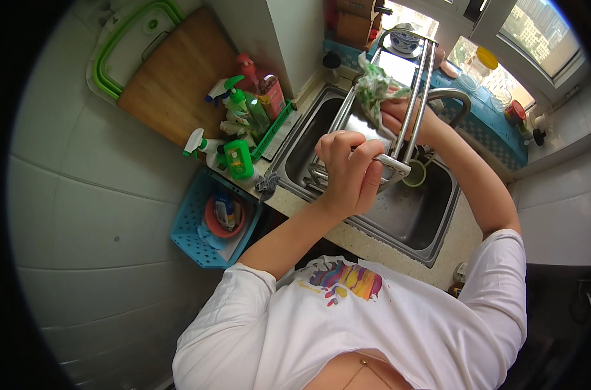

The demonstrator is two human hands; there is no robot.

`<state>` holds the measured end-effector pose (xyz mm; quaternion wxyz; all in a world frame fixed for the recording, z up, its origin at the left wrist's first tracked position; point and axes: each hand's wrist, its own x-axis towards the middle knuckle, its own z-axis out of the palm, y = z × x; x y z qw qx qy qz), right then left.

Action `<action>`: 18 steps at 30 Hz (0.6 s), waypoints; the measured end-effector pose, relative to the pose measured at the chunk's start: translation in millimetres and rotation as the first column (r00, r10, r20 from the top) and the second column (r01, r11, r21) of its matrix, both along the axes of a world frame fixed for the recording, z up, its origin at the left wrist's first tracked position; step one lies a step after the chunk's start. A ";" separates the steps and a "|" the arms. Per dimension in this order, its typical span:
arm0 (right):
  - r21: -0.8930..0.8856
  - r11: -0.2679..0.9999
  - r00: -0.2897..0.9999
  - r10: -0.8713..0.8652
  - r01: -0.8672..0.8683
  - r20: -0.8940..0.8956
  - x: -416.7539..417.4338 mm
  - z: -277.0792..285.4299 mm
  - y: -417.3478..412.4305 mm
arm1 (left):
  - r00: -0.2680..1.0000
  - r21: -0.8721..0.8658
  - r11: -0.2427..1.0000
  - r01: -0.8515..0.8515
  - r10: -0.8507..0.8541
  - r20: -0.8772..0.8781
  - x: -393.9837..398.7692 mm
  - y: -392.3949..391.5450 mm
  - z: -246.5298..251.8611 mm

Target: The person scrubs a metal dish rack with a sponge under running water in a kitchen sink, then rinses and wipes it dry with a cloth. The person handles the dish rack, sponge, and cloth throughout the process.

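My left hand (351, 168) grips the near end bar of a stainless-steel rack (412, 117), which is tilted above the double-bowl sink (402, 214). A crumpled green-and-white cloth (373, 90) is in my right hand (405, 117), between the rack's side rails. The cloth lies against a shiny metal panel of the rack, and it hides part of that panel and some of my fingers. Below the rack, a small green cup-like vessel (414, 173) rests in the right bowl. The curved faucet (453, 95) stands just right of the rack.
Spray and pump bottles (249, 105) crowd a green basket (273, 129) left of the sink, near a wooden cutting board (178, 78). A blue basket (188, 234) hangs below the counter's left end. Jars (478, 66) and a blue-and-white lidded pot (405, 39) line the window ledge.
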<state>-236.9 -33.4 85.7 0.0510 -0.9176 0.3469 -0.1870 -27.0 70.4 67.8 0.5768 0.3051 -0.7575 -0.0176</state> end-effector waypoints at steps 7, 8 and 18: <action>-0.492 0.868 0.911 -0.257 0.070 -0.323 -43.5 -18.6 -85.8 | 0.998 0.018 0.998 0.052 -0.051 -0.042 -8.3 -6.7 0.9; -0.481 0.876 0.923 -0.217 0.040 -0.319 -33.8 -22.2 -70.8 | 0.998 0.022 0.999 0.048 -0.047 -0.044 -7.2 -5.4 -0.7; -0.076 0.972 0.975 -0.221 0.221 0.005 25.2 5.3 5.2 | 1.000 0.051 0.998 0.023 -0.022 -0.022 -3.9 -2.8 2.3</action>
